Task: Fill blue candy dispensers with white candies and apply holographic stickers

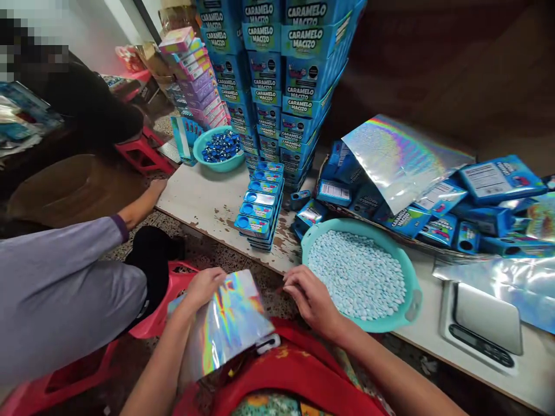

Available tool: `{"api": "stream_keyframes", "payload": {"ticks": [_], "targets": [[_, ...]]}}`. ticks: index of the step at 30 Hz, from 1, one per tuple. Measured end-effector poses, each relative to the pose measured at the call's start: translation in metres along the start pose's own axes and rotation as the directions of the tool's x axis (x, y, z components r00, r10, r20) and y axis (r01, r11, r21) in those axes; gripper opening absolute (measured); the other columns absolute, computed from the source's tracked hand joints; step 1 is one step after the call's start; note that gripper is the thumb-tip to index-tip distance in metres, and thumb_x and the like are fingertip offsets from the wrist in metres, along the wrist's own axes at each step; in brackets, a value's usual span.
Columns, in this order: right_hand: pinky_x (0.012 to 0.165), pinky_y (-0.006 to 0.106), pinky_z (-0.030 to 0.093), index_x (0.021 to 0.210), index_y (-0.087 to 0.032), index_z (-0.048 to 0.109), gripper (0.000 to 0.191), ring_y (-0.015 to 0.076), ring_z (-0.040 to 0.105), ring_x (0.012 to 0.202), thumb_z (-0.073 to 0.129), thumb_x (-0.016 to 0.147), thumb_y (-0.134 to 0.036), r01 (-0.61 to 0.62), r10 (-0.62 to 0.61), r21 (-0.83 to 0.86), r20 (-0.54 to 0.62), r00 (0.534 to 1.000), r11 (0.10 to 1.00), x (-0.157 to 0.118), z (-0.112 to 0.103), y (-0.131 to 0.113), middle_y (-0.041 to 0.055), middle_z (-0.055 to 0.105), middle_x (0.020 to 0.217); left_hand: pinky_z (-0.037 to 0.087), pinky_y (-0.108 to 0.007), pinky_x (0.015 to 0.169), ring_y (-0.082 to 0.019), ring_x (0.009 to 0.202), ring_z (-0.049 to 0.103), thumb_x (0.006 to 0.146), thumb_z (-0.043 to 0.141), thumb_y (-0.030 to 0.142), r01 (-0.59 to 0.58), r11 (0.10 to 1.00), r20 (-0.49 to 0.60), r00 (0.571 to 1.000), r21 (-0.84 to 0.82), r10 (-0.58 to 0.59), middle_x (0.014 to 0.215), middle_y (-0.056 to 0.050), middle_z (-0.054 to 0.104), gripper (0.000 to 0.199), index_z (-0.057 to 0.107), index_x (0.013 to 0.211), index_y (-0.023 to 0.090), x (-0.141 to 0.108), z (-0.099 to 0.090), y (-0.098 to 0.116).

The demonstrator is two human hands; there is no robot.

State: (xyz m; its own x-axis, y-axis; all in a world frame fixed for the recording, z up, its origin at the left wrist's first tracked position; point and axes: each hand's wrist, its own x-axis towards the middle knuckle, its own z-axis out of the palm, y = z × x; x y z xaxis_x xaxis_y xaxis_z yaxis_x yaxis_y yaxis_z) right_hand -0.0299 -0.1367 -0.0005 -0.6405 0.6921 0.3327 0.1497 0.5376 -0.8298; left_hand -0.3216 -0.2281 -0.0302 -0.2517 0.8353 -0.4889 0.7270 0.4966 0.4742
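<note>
A shiny silver holographic sheet (232,323) lies tilted over my lap, its surface throwing rainbow reflections. My left hand (206,289) is closed on its upper left edge. To the right of the sheet and apart from it, my right hand (310,297) hangs beside the near left rim of a turquoise basin (410,277). Its fingers are curled together, and whether anything small is between them is hidden. Many pale blue and white candies (355,271) fill the basin. A small white plastic piece (267,343) sits by the sheet's lower right corner.
Blue candy boxes (299,86) rise in tall stacks behind the worn white table (203,199). Small boxes (260,211) stand piled nearer. A bowl of blue wrapped candies (219,164), a scale (483,323) and a heap of boxes (437,228) surround the workspace. A person's sleeve (65,248) is close at left.
</note>
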Motion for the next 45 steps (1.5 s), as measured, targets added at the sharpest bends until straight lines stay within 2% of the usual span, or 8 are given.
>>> {"api": "stream_keyframes", "payload": {"ticks": [5, 12, 15, 18, 20, 23, 27, 45], "targets": [[0.064, 0.024, 0.045, 0.083, -0.022, 0.054, 0.013, 0.0124, 0.057, 0.07, 0.047, 0.093, -0.025, -0.294, 0.311, 0.111, -0.184, 0.932, 0.949, 0.028, 0.012, -0.036, 0.0004, 0.06, 0.076, 0.04, -0.026, 0.066, -0.025, 0.087, 0.063, 0.087, 0.038, 0.043, 0.249, 0.953, -0.362, 0.916, 0.172, -0.174, 0.094, -0.008, 0.07, 0.038, 0.068, 0.098, 0.022, 0.069, -0.069, -0.079], [0.058, 0.022, 0.042, 0.083, -0.021, 0.056, 0.015, 0.0114, 0.054, 0.064, 0.051, 0.091, -0.033, -0.435, 0.482, 0.208, -0.385, 0.787, 0.876, 0.08, 0.047, -0.085, -0.0016, 0.059, 0.07, 0.042, -0.04, 0.087, -0.032, 0.108, 0.055, 0.085, 0.046, 0.038, 0.012, 0.988, -0.393, 0.918, 0.151, 0.049, 0.113, -0.016, 0.064, 0.04, 0.064, 0.114, 0.016, 0.229, -0.123, -0.048], [0.061, 0.023, 0.044, 0.082, -0.021, 0.055, 0.015, 0.0119, 0.055, 0.065, 0.052, 0.091, -0.033, -0.448, 0.517, 0.259, -0.458, 0.723, 0.856, 0.096, 0.061, -0.093, -0.0011, 0.061, 0.071, 0.039, -0.042, 0.097, -0.029, 0.114, 0.051, 0.084, 0.048, 0.046, -0.265, 0.96, -0.549, 0.817, -0.09, 0.174, 0.119, -0.017, 0.059, 0.048, 0.061, 0.116, 0.013, 0.201, -0.121, -0.015], [0.066, 0.024, 0.046, 0.082, -0.021, 0.055, 0.016, 0.0123, 0.057, 0.068, 0.051, 0.091, -0.033, -0.44, 0.527, 0.291, -0.507, 0.682, 0.85, 0.107, 0.072, -0.097, -0.0009, 0.061, 0.072, 0.045, -0.036, 0.09, -0.024, 0.106, 0.056, 0.085, 0.035, 0.065, -0.63, 0.563, -0.545, 0.767, -0.536, 0.339, 0.118, -0.014, 0.059, 0.063, 0.057, 0.118, 0.016, 0.113, -0.113, 0.022], [0.066, 0.024, 0.046, 0.082, -0.021, 0.055, 0.015, 0.0119, 0.057, 0.068, 0.052, 0.091, -0.032, -0.425, 0.521, 0.303, -0.535, 0.665, 0.853, 0.112, 0.078, -0.1, -0.0014, 0.06, 0.072, 0.048, -0.033, 0.084, -0.026, 0.108, 0.056, 0.069, 0.054, 0.073, -0.514, 0.403, -0.224, 0.784, -0.757, 0.578, 0.122, -0.014, 0.057, 0.076, 0.055, 0.122, 0.018, 0.058, -0.105, 0.044], [0.065, 0.024, 0.045, 0.083, -0.021, 0.055, 0.014, 0.0119, 0.056, 0.068, 0.053, 0.09, -0.033, -0.409, 0.519, 0.321, -0.554, 0.651, 0.855, 0.115, 0.086, -0.099, -0.0018, 0.059, 0.073, 0.048, -0.026, 0.072, -0.018, 0.087, 0.06, 0.069, 0.072, 0.047, -0.271, 0.505, 0.065, 0.831, -0.819, 0.552, 0.1, -0.007, 0.064, 0.048, 0.061, 0.106, 0.019, 0.02, -0.096, 0.067], [0.065, 0.026, 0.044, 0.084, -0.021, 0.057, 0.014, 0.0128, 0.055, 0.07, 0.054, 0.09, -0.034, -0.433, 0.536, 0.318, -0.565, 0.628, 0.843, 0.117, 0.096, -0.089, -0.0013, 0.059, 0.075, 0.041, -0.022, 0.061, -0.011, 0.064, 0.052, 0.076, 0.065, 0.031, -0.218, 0.597, 0.086, 0.895, -0.772, 0.439, 0.067, 0.0, 0.058, 0.016, 0.062, 0.074, 0.015, 0.035, -0.106, 0.071], [0.093, 0.04, 0.037, 0.068, -0.021, 0.065, 0.012, 0.0215, 0.049, 0.103, 0.068, 0.077, -0.028, -0.574, 0.37, 0.025, -0.788, 0.493, 0.819, 0.145, 0.097, -0.044, 0.0057, 0.051, 0.102, 0.028, -0.022, 0.049, -0.01, 0.051, 0.04, 0.082, 0.054, 0.048, -0.324, 0.786, 0.145, 0.877, -0.526, 0.458, 0.053, 0.004, 0.046, 0.036, 0.05, 0.063, 0.018, 0.097, -0.119, 0.076]]}}
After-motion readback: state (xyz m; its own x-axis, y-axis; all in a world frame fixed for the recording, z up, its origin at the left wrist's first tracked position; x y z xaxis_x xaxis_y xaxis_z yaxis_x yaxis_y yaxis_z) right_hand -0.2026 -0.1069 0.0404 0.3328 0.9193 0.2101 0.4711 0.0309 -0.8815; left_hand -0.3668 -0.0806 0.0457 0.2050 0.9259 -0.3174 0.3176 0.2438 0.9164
